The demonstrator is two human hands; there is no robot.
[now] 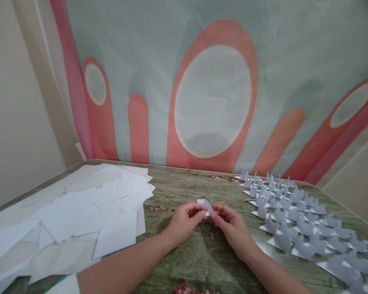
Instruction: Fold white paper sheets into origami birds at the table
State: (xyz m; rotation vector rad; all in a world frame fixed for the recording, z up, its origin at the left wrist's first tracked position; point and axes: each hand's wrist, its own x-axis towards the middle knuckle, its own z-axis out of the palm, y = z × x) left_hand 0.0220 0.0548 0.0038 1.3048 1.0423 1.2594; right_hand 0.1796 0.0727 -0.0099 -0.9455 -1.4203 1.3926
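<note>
Near the middle of the table, both hands hold a small piece of folded white paper (205, 203) just above the surface. My left hand (185, 220) pinches its left side between thumb and fingers. On the other side, my right hand (230, 224) grips the lower right edge with thumb and fingertips. The paper's upper part stands up between the hands as a curved flap; its lower folds are partly hidden by the fingers.
Loose white paper sheets (79, 212) lie in a wide, overlapping heap on the left. Several rows of small folded paper figures (303, 224) stand on the right. The wood-patterned tabletop (178, 185) meets a printed backdrop (159, 61) at its far edge.
</note>
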